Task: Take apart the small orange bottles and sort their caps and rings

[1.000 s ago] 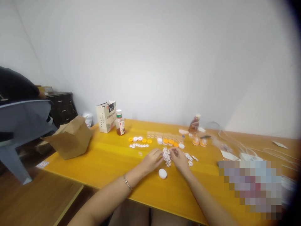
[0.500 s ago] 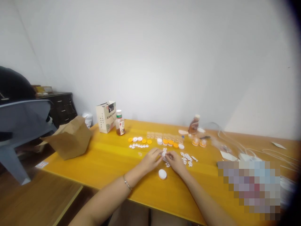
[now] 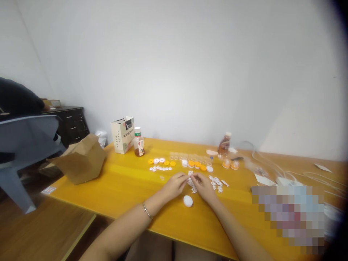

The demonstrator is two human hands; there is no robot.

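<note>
My left hand (image 3: 175,185) and my right hand (image 3: 203,186) meet at their fingertips above the middle of the table. Each has its fingers closed in a pinch; whatever small thing is between them is too small to name. Beneath and between the hands lie small white cut-out plastic pieces (image 3: 194,190), and more white cut-out pieces (image 3: 215,180) are spread just right of my right hand. A round white cap or lid (image 3: 187,201) rests on the table nearer to me.
Beyond my hands sit orange caps (image 3: 197,165), clear cups (image 3: 181,156), orange and white discs (image 3: 166,163) and small white pegs (image 3: 163,168). Left are a drink bottle (image 3: 139,143), a carton bag (image 3: 122,136) and a brown paper bag (image 3: 81,159). Cables (image 3: 293,177) lie right; a person (image 3: 19,96) is far left.
My right fingertips have shifted slightly left and up to meet the left ones. The left hand has barely moved. The person at far left has shifted a little.
</note>
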